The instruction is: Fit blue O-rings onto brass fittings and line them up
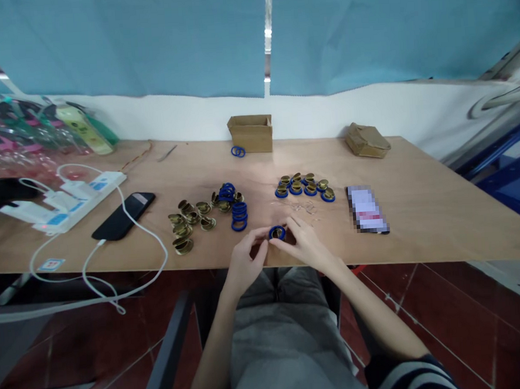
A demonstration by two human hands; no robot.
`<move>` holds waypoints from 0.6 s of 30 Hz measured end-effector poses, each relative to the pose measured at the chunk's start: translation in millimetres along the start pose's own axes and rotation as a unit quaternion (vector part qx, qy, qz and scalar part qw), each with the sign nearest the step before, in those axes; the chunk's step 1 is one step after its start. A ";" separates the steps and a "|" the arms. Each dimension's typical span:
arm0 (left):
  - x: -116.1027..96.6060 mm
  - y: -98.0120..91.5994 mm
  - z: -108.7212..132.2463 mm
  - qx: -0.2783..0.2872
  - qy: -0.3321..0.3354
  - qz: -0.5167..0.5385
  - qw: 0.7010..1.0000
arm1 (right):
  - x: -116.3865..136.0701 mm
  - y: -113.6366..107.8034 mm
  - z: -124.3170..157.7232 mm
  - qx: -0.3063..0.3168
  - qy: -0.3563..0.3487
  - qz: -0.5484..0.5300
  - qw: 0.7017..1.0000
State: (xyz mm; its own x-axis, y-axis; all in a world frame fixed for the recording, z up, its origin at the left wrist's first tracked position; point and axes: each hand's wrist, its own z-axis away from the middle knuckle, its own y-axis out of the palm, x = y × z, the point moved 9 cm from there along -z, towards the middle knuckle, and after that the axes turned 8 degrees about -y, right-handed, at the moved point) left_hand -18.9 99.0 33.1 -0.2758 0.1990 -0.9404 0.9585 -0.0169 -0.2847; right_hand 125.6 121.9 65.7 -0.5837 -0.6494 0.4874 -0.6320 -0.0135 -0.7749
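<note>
A: Hands?
B: Left hand (245,259) and right hand (306,245) pinch one blue-ringed cap (277,233), fingers narrow, frame centre, over the table (424,214) edge.
A: Box?
B: Box (250,134) upper centre, probably open; contents hidden. Ring (238,152) beside it.

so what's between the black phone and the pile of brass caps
A white cable curving across the table, between the black phone and the brass caps; the head view shows it.

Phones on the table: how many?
2. A black phone lies left of the loose brass parts, beside the power strip. A second phone, screen up, lies right of the right hand, which with the left hand holds a ringed brass part. None looks hidden.
</note>
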 end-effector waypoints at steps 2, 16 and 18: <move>-1.6 -0.1 0.4 0.002 0.008 -0.024 1.000 | -0.5 1.1 2.0 0.004 -0.007 0.014 1.000; -7.1 0.3 3.0 -0.042 0.038 -0.108 0.993 | -6.8 10.3 7.6 0.018 -0.004 0.087 0.996; -6.4 1.3 3.1 -0.041 0.033 -0.110 0.993 | -8.9 12.2 9.3 0.017 0.014 0.088 0.996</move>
State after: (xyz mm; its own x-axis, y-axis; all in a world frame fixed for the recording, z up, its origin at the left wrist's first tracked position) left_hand -16.1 94.7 38.1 -0.4768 0.2529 -0.8419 0.8788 0.1133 -0.4636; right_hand 127.8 120.5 48.2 -0.6982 -0.6226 0.3533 -0.5016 0.0734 -0.8620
